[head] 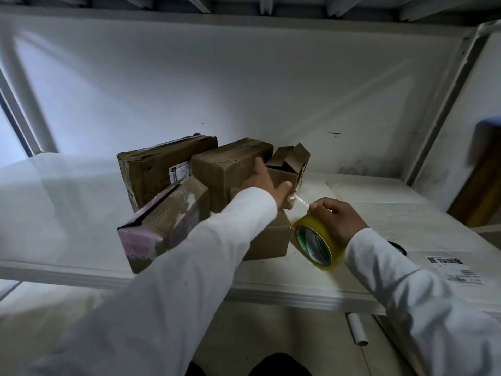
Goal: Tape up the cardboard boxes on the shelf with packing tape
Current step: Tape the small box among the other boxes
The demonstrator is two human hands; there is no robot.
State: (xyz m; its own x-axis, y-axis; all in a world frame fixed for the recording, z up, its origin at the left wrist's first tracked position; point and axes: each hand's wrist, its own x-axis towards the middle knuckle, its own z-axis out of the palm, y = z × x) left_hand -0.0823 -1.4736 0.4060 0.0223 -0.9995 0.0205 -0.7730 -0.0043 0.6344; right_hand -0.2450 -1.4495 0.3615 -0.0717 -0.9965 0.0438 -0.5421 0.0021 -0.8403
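— Biggest first?
— White shelf [81, 185], spanning the view. At its middle, a huddle of cardboard boxes [230, 169] — long axes running from 7 o'clock toward 1 o'clock, ends pointing away into the shelf. At 1 o'clock of the pile, a small open-topped box [291, 161], flaps up.
— Hands?
— Left hand [267, 183] reaching in, fingers straight, laid flat on the boxes beside the open one. Right hand [336, 218] at 4 o'clock of the pile, fingers curled round the roll of yellow packing tape [317, 246] — core facing 7 o'clock.
— Tape strip [299, 200]?
— Stretched from roll toward 10 o'clock, onto the small box below the left thumb.
— Smallest?
— Cardboard tube [357, 328] lying below the shelf edge.
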